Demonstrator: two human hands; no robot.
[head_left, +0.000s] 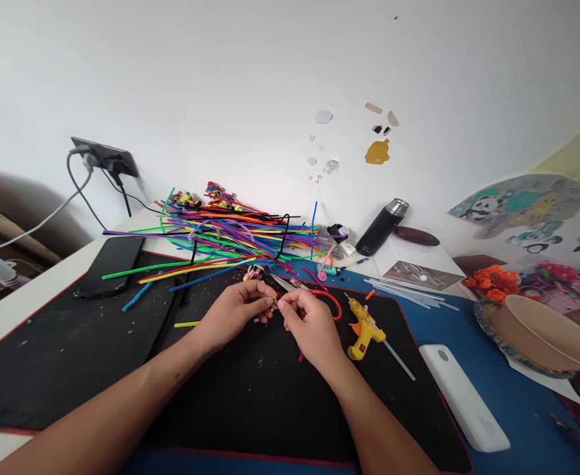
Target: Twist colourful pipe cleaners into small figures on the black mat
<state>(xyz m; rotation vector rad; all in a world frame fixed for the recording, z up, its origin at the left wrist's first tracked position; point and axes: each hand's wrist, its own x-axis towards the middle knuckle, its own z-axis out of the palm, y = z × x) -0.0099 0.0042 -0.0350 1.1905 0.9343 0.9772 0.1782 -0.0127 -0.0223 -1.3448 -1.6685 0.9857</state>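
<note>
Over the black mat (264,402), my left hand (237,313) and my right hand (314,330) meet with fingertips almost touching. The thumb and forefinger of my left hand pinch a small piece with a bit of yellow (274,299), too small to name. My right hand is also closed in a pinch against it; what lies between its fingertips is hidden. Just behind the hands are scissors with red handles (338,307), partly covered by my right hand. A small pink and yellow figure (254,272) sits beyond my left fingers.
A large heap of coloured pipe cleaners (240,231) spreads along the wall. A yellow glue gun (363,330) lies right of my hands, near clear glue sticks (413,293). Around are a phone (111,264), black flask (383,227), white oblong case (462,396) and bowl (542,330).
</note>
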